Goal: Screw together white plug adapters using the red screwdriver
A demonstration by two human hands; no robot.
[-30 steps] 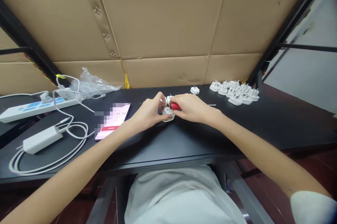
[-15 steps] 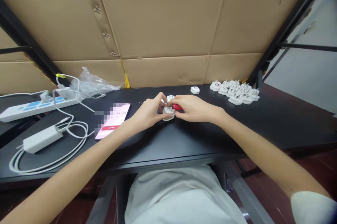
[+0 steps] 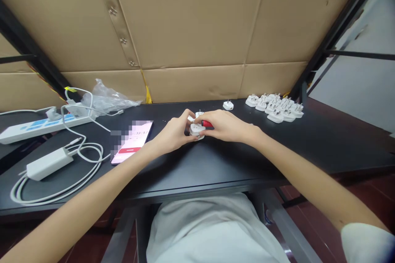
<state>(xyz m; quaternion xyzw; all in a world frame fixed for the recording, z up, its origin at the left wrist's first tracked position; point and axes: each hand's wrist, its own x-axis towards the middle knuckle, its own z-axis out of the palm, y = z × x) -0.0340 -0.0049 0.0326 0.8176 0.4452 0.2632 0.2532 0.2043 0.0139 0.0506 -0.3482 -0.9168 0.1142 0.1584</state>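
Note:
Between my fingertips, near the middle of the table, is a white plug adapter point(image 3: 196, 129) with small dark openings on its upper face. My left hand point(image 3: 173, 133) is closed on its left side, thumb at the near edge. My right hand point(image 3: 226, 125) grips a small tool with a red and black handle point(image 3: 207, 123), while its fingers also touch the adapter's right side. The tool's tip is hidden. Just beyond the fingers stands another white piece with metal pins point(image 3: 199, 114), partly covered by my hands.
One white plug point(image 3: 228, 105) lies farther back, pins up. Several similar plugs point(image 3: 277, 108) are grouped at the back right. On the left are a lit phone point(image 3: 133, 143), a power strip point(image 3: 46, 125), a charger with coiled cable point(image 3: 49, 163) and a crumpled plastic bag point(image 3: 106, 97). Cardboard point(image 3: 197, 28) stands behind.
My fingers have shifted slightly around the plug adapter, whose upper face shows more now. The red handle is turned a little. The other things stay where they were.

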